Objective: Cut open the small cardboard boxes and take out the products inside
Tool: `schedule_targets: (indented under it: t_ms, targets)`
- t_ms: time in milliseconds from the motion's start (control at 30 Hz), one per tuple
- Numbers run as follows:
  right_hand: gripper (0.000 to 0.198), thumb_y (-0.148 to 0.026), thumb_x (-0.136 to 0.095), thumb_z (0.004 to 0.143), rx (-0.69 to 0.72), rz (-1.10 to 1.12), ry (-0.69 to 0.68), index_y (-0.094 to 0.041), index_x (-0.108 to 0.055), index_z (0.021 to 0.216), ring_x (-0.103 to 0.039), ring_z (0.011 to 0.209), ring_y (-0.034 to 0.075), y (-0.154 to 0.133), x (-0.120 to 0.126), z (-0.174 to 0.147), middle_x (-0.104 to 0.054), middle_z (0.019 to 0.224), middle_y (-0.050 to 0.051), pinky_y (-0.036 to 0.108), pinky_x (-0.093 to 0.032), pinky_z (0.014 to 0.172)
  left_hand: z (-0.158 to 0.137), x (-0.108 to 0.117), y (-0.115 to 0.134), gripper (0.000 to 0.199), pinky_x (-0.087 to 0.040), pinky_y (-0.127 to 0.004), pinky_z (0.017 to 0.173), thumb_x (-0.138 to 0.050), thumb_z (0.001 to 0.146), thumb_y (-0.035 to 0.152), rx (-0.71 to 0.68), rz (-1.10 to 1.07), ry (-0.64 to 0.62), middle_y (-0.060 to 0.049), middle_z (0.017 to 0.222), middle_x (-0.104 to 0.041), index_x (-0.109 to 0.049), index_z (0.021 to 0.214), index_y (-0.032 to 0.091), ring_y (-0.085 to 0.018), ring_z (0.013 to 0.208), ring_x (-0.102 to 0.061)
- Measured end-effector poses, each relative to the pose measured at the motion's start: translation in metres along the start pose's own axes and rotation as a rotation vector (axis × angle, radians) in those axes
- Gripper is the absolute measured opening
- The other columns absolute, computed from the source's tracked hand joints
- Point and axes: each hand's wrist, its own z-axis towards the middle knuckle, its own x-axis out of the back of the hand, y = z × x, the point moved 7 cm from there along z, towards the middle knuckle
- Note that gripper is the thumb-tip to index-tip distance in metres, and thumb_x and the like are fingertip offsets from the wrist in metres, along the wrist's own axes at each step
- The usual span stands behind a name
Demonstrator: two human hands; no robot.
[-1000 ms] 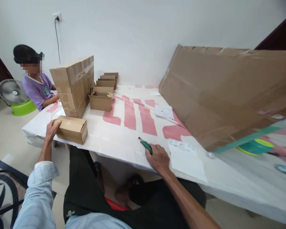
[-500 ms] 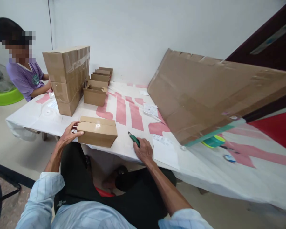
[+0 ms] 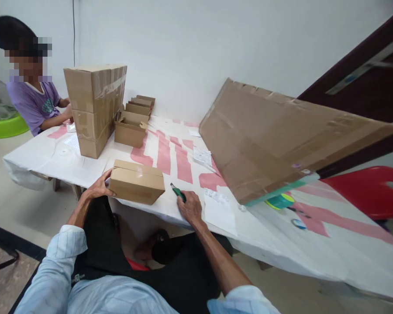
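Observation:
My left hand (image 3: pixel 101 186) grips the left end of a closed brown cardboard box (image 3: pixel 136 185), its fingers round the far side and the thumb low on the near side. A strip of clear tape shows on the middle of the lid. The box is at the table's front edge, tilted slightly. To its right, my right hand (image 3: pixel 190 206) is closed round a green utility knife (image 3: pixel 178 192), whose tip points up and left toward the box without touching it. Whether the blade is out I cannot make out.
Taped boxes (image 3: pixel 94 91) are stacked at the left, beside a row of open boxes (image 3: pixel 130 132). Papers (image 3: pixel 219 213) and a large cardboard sheet (image 3: pixel 268 139) are on the right, with a tape roll (image 3: pixel 298 223) beyond. A co-worker (image 3: pixel 36 104) sits far left.
My left hand has shifted its hold lower on the box end, and the box has tilted and moved slightly right. The knife is a little nearer the box. The view has shifted slightly.

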Motion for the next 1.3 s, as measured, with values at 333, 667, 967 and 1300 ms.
schedule_targets:
  t_ms: [333, 667, 967, 1300]
  targets:
    - [0.072, -0.08, -0.054, 0.089, -0.268, 0.552, 0.01, -0.017, -0.078, 0.116, -0.07, 0.095, 0.026, -0.043, -0.003, 0.021, -0.078, 0.105, 0.011, 0.038, -0.056, 0.08, -0.005, -0.027, 0.023, 0.119, -0.054, -0.053, 0.111, -0.096, 0.06, 0.034, -0.213, 0.17, 0.161, -0.014, 0.159, -0.04, -0.04, 0.165, 0.03, -0.04, 0.15, -0.041]
    - [0.055, -0.065, -0.068, 0.08, -0.251, 0.474, 0.013, -0.017, -0.08, 0.103, -0.07, 0.098, 0.03, -0.078, 0.029, 0.033, -0.081, 0.102, 0.013, 0.044, -0.058, 0.086, -0.005, -0.046, 0.054, 0.109, -0.051, -0.058, 0.114, -0.098, 0.06, 0.037, -0.312, 0.31, 0.233, -0.013, 0.147, -0.048, -0.049, 0.157, 0.027, -0.038, 0.14, -0.048]
    - [0.018, -0.031, -0.061, 0.101, 0.565, 0.176, 0.105, -0.025, -0.077, 0.105, -0.068, 0.105, 0.028, -0.242, 0.104, 0.053, -0.074, 0.106, 0.009, 0.047, -0.058, 0.093, -0.001, -0.07, 0.09, 0.111, -0.042, -0.061, 0.122, -0.099, 0.059, 0.038, -0.35, 0.463, 0.266, -0.015, 0.144, -0.048, -0.05, 0.158, 0.024, -0.041, 0.14, -0.046]
    - [0.022, -0.017, -0.055, 0.103, 0.918, -0.447, -0.234, -0.02, -0.076, 0.097, -0.055, 0.104, 0.029, -0.303, 0.064, 0.041, -0.072, 0.105, 0.012, 0.042, -0.042, 0.089, -0.003, -0.087, 0.108, 0.107, -0.044, -0.061, 0.12, -0.098, 0.057, 0.036, -0.349, 0.508, 0.302, -0.018, 0.145, -0.047, -0.053, 0.152, 0.019, -0.042, 0.137, -0.046]
